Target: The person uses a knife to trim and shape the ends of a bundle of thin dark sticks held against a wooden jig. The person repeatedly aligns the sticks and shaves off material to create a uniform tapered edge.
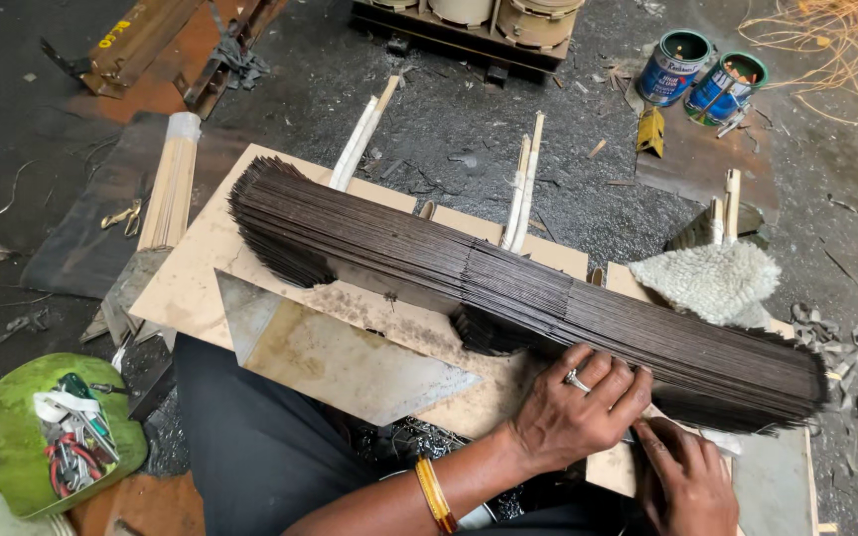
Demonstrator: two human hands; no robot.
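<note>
A long stack of thin dark metal strips point(508, 288) lies on its side across a pale wooden board point(196, 268), fanning out at its left end. My left hand point(573, 409), with a ring and an orange bangle, rests on the stack's near right part, its fingers pressed over the top strips. My right hand point(689, 478) sits just below it at the board's near edge, its fingertips reaching under the stack's lower edge. What those fingers hold is hidden. A triangular metal plate point(335, 359) lies on the board in front of the stack.
White sticks point(523, 189) stand behind the stack. A woolly cloth point(712, 281) lies at the right. Two open paint tins point(699, 74) stand at the back. A bundle of thin sticks point(171, 184) lies at the left, and a green tub of tools point(57, 432) sits near left.
</note>
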